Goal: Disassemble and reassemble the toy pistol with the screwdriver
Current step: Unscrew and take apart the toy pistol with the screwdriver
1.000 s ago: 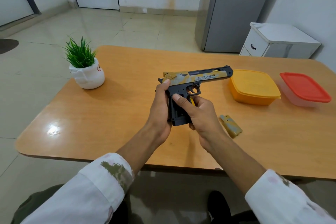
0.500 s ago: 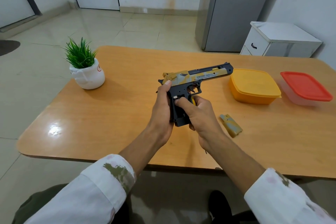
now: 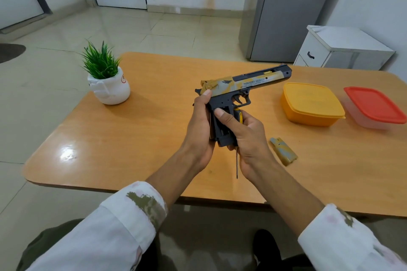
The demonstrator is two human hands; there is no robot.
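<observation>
Two lidded tubs sit at the right, a yellow container (image 3: 312,103) and a red-lidded container (image 3: 374,108); I cannot see inside. One grip panel (image 3: 283,151) lies nearby. My left hand (image 3: 201,125) grips the toy pistol (image 3: 240,92) above the table (image 3: 132,138). My right hand (image 3: 244,138) holds its grip plus the screwdriver (image 3: 237,138). The muzzle has tilted higher than before.

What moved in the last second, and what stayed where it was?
The toy pistol tipped so its front end rose a little, still held in the left hand and the right hand, which also keeps the screwdriver. The loose grip cover, yellow box, red-lidded box and plant stayed put on the table.
</observation>
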